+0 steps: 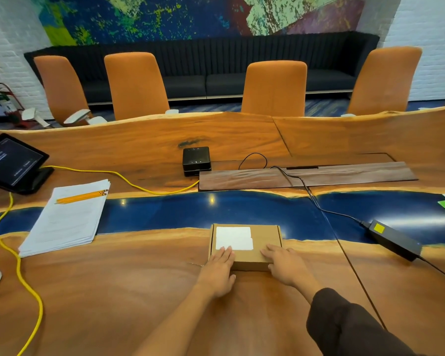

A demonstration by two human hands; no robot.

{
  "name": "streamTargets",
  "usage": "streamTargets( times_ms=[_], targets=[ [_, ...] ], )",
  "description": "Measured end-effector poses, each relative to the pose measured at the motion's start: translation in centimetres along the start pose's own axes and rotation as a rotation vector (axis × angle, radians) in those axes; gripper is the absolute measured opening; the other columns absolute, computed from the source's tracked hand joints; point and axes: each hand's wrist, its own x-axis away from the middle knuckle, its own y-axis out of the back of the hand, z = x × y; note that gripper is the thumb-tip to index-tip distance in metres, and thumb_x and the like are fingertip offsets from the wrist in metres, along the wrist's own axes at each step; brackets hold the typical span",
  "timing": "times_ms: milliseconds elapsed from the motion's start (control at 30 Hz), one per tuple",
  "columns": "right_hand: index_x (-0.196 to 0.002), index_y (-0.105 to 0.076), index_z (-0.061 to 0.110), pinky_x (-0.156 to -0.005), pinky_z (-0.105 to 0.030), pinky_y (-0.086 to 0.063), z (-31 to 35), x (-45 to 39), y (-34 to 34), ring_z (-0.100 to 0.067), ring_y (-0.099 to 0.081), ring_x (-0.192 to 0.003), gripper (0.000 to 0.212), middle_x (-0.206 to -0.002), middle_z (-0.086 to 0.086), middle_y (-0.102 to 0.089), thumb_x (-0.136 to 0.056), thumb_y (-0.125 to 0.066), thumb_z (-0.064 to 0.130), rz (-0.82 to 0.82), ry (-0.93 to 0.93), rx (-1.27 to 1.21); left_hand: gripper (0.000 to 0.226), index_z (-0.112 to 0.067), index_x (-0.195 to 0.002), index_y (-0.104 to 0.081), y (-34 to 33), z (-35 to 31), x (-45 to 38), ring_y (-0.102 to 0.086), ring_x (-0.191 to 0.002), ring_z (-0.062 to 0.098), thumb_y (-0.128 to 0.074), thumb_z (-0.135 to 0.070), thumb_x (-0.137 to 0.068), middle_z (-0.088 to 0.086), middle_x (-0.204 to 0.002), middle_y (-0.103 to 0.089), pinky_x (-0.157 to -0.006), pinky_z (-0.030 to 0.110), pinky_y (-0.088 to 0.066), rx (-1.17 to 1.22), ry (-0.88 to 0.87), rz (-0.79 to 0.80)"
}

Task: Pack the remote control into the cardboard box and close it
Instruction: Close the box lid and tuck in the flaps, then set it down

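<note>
A flat brown cardboard box [266,238] with a white label on its lid lies closed on the wooden table, just in front of me. My left hand [220,269] rests flat on the box's near left corner, fingers spread over the lid. My right hand [285,263] lies flat on the near right corner, fingers stretched out. Neither hand grips anything. No remote control is in sight.
A stack of papers [67,222] with pencils lies at the left, beside a tablet [13,163] on a stand and a yellow cable [18,273]. A black power adapter [393,240] with its cord sits at the right. A small black device [196,160] stands farther back.
</note>
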Motion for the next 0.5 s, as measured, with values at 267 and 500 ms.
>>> streamTargets(
  times_ms=[267,500],
  targets=[
    [-0.147,-0.02,0.023,-0.118,-0.039,-0.014,0.39,-0.17,0.33,-0.021,-0.018,-0.144,0.057,-0.158,-0.004,-0.015,-0.095,-0.045,0.022,0.012,0.01,0.064,0.069,-0.017,-0.152,-0.002,0.28,-0.25,-0.35,0.004,-0.148,0.016,-0.04,-0.032,-0.096,-0.001,-0.161,0.004,-0.12,0.034,-0.01,-0.041,0.013,0.044],
    [-0.147,-0.02,0.022,-0.117,-0.04,-0.017,0.75,-0.15,0.66,-0.024,-0.025,-0.141,0.055,-0.155,-0.005,-0.022,-0.096,-0.041,0.02,0.002,-0.009,0.097,0.075,-0.016,-0.151,0.002,-0.03,-0.3,-0.37,0.007,-0.148,0.018,-0.043,-0.034,-0.094,0.001,-0.161,0.009,-0.119,0.032,-0.003,-0.141,0.01,0.03]
  ],
)
